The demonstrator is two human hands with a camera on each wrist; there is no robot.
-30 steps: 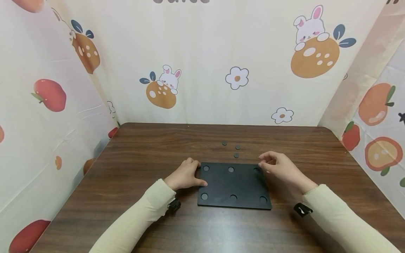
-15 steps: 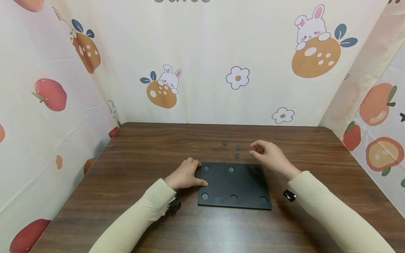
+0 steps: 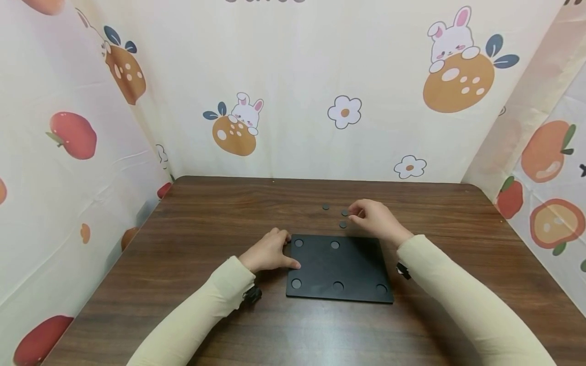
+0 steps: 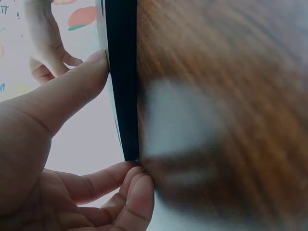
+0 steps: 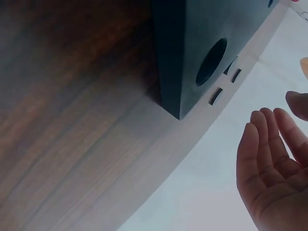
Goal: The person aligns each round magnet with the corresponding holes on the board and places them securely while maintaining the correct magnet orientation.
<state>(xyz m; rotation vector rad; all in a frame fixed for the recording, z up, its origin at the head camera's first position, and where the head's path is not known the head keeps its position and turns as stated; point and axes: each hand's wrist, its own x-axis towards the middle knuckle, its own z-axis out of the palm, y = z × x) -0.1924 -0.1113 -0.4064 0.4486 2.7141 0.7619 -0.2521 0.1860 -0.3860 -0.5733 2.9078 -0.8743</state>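
R hand is moving off the board's far R corner & is now hovering just beside the R-most disc; R wrist view is showing a gap, so prob. no contact yet. Its fingers are curving loosely, w/ a small gap to the thumb, holding nothing visible. That disc, the far L disc & the near disc are staying put on the desk, just beyond the black board. L hand isn't shifting: it's pinching the board's L edge, thumb on top. Meaning: work's prob. turning from board to discs, w/ the board being steadied. Can't tell which round recesses are filled.
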